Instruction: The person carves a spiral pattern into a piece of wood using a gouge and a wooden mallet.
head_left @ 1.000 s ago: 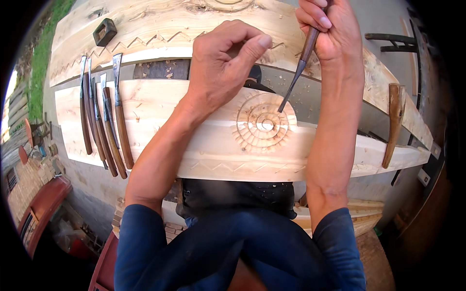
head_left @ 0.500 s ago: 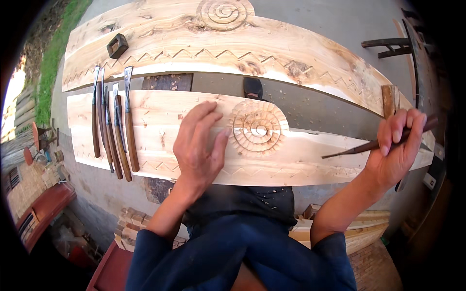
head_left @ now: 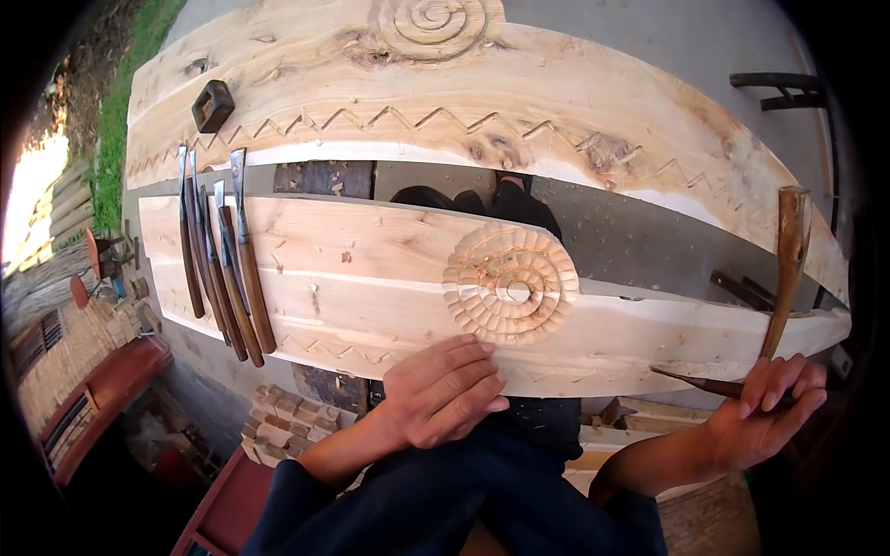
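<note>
The carving chisel (head_left: 718, 386), pinched in the right hand (head_left: 765, 412), has been withdrawn from the carved rosette (head_left: 511, 284), apparently pausing cutting; the left hand (head_left: 443, 389) rests spread on the plank (head_left: 352, 269).

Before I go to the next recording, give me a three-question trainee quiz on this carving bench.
1. True or false: the left hand rests on the near plank, just below the carved round rosette.
2. What does the right hand hold? A) a mallet B) a slim carving tool C) a brush
3. Fill in: the row of wooden-handled chisels lies at the plank's ____ end.

Key: 1 true; 2 B; 3 left.
</note>
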Demonstrator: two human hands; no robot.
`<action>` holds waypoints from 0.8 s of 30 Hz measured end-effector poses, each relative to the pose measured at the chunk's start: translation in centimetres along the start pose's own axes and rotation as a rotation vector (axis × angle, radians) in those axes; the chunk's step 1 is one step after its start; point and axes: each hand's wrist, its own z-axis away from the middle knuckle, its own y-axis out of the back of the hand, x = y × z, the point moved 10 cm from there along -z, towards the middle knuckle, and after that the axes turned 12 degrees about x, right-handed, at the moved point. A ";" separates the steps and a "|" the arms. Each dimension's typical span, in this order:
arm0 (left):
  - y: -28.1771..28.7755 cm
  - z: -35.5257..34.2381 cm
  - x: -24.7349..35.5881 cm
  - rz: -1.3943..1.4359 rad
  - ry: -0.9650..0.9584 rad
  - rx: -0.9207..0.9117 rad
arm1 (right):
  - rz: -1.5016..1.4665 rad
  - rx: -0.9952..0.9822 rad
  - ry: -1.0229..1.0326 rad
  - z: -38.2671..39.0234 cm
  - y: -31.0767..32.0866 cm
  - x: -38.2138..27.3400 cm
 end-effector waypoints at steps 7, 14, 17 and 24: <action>0.0 -0.2 0.2 -0.165 0.013 0.112 | 0.231 -0.072 -0.033 1.7 -4.1 3.6; 1.5 -0.2 -1.0 -0.074 0.026 0.307 | 0.026 -0.380 0.232 5.3 -17.2 -2.2; 2.2 0.6 -0.2 -0.086 -0.015 0.330 | 0.185 -0.522 0.324 8.9 -24.3 -3.6; 3.2 2.0 -0.6 0.015 0.048 0.368 | -0.186 -0.827 0.257 18.2 -41.3 -3.7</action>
